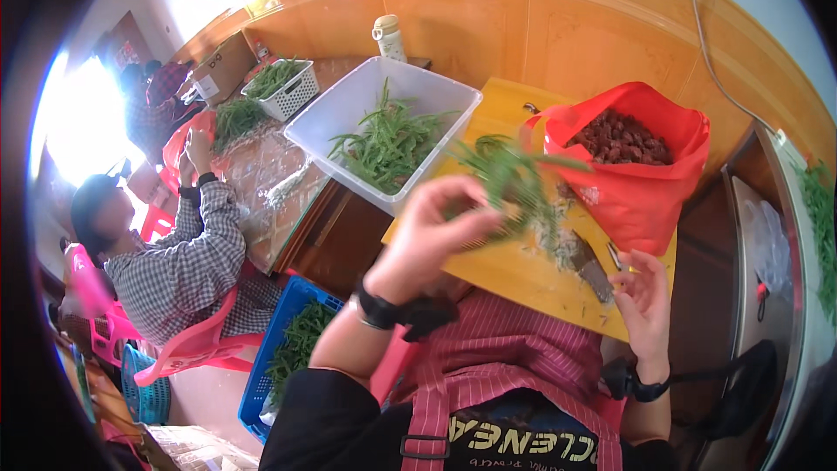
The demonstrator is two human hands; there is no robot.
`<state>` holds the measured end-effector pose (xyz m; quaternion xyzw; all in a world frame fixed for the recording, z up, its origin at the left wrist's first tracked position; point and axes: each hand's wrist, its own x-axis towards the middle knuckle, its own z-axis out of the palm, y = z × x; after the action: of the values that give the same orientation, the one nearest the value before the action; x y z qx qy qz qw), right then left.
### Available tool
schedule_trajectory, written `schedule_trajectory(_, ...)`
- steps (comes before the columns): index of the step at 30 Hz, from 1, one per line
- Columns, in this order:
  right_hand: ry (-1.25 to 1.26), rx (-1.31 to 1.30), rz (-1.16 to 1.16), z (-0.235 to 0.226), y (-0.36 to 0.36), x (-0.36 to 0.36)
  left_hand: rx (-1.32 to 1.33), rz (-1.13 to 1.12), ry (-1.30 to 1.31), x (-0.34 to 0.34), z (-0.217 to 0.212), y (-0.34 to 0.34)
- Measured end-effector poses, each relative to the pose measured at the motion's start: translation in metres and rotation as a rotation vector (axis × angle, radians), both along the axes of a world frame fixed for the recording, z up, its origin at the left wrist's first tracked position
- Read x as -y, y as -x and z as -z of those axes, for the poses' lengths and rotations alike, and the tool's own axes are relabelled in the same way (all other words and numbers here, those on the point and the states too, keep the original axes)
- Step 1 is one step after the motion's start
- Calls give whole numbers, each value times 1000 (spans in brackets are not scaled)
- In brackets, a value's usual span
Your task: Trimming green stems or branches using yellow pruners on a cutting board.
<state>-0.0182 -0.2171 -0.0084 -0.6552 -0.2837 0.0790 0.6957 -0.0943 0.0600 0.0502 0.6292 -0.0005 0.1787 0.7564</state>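
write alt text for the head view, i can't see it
A person's left hand holds green sprigs over a yellow tabletop; the right hand seems to hold a small metallic tool. Nearby: a translucent bin of greens, a red bag of brown pieces, a seated co-worker.

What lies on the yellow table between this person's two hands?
In the head view, a dark, elongated piece and pale scraps lie there; blurred green sprigs, in the left hand, reach in above.
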Motion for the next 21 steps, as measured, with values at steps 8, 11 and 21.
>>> schedule_trajectory(8,50,-82,127,3,-35,32,256,-352,345,-124,-23,-33)
schedule_trajectory(11,90,-45,166,1,-40,32,262,-433,479,-176,-18,-39)
schedule_trajectory(21,171,54,216,-11,-63,39,175,31,691,-101,30,-54)
